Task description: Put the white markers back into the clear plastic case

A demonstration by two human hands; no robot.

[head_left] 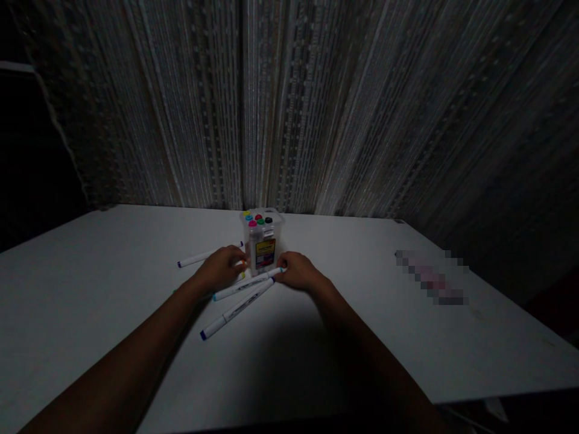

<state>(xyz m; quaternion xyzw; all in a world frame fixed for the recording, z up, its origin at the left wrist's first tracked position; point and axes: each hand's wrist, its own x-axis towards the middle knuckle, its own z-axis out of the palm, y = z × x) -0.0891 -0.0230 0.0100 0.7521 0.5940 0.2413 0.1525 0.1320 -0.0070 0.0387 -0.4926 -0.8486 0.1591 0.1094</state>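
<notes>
A clear plastic container [278, 232] stands upright on the white table, with several colour-capped markers in it and a yellow label [265, 253] on its front. My left hand [221, 267] is at its left side, fingers curved and apart, beside orange and yellow marker ends [243, 270]. At the lower right of the container, my right hand [298, 271] has its fingers closed at the tip of a white marker with light blue ends [246, 284]. Just below lies a white marker with dark blue ends [237, 308], its upper end near the right fingertips.
Behind my left hand lies another white marker with purple ends [199, 258]. A pixelated pinkish object [429, 277] lies on the right part of the white table [362, 313]. A patterned curtain [284, 102] hangs along the table's back edge. The lighting is dim.
</notes>
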